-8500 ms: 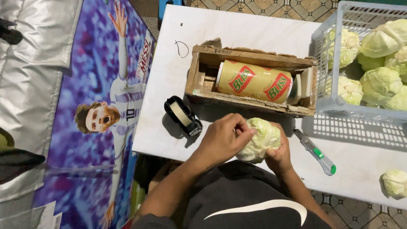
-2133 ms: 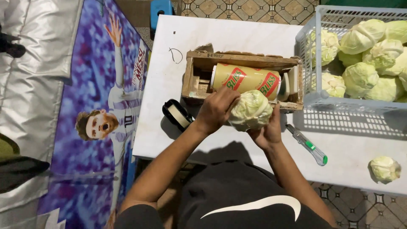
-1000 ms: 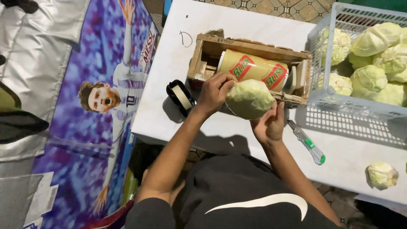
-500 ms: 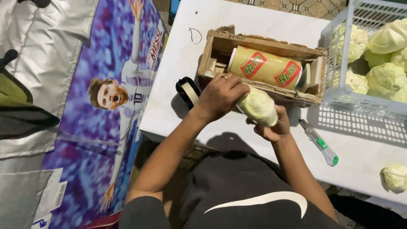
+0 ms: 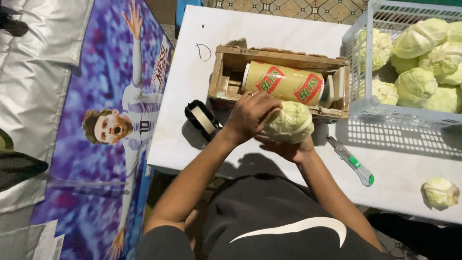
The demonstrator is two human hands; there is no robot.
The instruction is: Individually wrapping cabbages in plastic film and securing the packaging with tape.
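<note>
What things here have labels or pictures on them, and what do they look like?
Roll: lying in the wooden box, a yellow cylinder with red and green label patches.
Poster: left of the white table, purple, picturing a person in a pale striped shirt.

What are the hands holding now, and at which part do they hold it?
A pale green cabbage: the right hand cups it from below, and the left hand grips its left side.
</note>
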